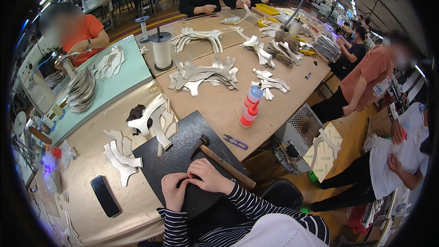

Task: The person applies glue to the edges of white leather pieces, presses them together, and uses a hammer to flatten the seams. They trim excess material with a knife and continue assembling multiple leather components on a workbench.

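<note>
Over a black slab (151,169) at the table's near edge, my left hand (174,191) and my right hand (208,175) meet with fingertips pinched together. Whatever they may hold between the fingers is too small or hidden to make out. Just beyond my right hand lies a hammer (227,166), its wooden handle slanting down to the right and its dark head near the slab's middle. White curved shoe-upper pieces (153,118) rest across the slab's far left corner. More such pieces (120,158) lie by its left edge.
A phone (105,195) lies left of the slab. Thread snips (235,141) and two red-capped bottles (249,113) stand or lie to the right. Piles of cut pieces (203,75) and a thread cone (162,52) are farther back. Co-workers stand around; a perforated metal box (304,126) is at right.
</note>
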The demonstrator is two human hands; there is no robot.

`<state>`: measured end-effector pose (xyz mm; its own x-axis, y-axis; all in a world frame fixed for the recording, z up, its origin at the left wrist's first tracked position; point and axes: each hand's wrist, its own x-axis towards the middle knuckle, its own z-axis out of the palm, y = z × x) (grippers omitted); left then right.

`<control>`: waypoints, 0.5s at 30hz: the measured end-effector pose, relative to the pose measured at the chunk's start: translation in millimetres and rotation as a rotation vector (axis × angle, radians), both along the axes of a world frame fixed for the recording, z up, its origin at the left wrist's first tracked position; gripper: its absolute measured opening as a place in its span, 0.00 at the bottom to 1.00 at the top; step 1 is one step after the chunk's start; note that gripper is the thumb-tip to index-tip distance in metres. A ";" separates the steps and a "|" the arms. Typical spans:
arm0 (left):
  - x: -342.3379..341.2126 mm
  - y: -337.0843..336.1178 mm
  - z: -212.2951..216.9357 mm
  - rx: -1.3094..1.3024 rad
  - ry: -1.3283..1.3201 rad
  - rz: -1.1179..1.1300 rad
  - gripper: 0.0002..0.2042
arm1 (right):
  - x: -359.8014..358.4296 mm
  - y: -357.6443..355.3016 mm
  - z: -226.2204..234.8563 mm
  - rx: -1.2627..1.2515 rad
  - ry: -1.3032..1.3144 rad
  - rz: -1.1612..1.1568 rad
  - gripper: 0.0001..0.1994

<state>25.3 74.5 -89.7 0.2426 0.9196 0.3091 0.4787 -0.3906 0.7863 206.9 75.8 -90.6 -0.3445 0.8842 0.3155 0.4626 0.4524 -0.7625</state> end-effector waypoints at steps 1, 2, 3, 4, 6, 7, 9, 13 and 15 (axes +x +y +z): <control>0.0 0.0 0.0 -0.008 -0.005 -0.003 0.03 | 0.5 0.2 -0.5 -0.012 -0.001 0.007 0.07; -0.1 0.0 0.0 -0.008 -0.005 -0.004 0.03 | 0.9 0.3 -1.0 -0.032 -0.003 0.016 0.07; -0.2 0.0 -0.1 -0.009 -0.005 -0.006 0.03 | 1.1 0.5 -1.4 -0.036 -0.002 0.016 0.07; -0.3 -0.1 -0.1 -0.008 -0.001 -0.003 0.03 | 1.3 0.6 -1.8 -0.047 -0.002 0.017 0.07; -0.1 -0.2 -0.2 -0.003 0.013 0.002 0.02 | 1.3 0.9 -2.4 -0.056 -0.002 0.018 0.07; 0.0 -0.3 -0.2 -0.007 0.005 0.001 0.02 | 1.2 0.9 -2.6 -0.055 -0.002 0.019 0.07; 0.4 -0.4 0.0 -0.001 0.009 0.006 0.02 | 0.8 1.0 -3.2 -0.042 -0.008 0.019 0.07; 1.4 -0.6 1.2 -0.001 0.009 0.013 0.02 | 0.5 1.3 -4.7 -0.028 -0.014 0.020 0.08; 1.8 -0.9 1.9 0.006 0.011 0.022 0.03 | 1.5 1.8 -5.7 -0.045 0.011 0.034 0.08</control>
<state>27.1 73.6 -87.8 0.2254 0.9229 0.3123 0.4960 -0.3846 0.7785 208.4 77.5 -96.3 -0.3715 0.8854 0.2793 0.4388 0.4325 -0.7876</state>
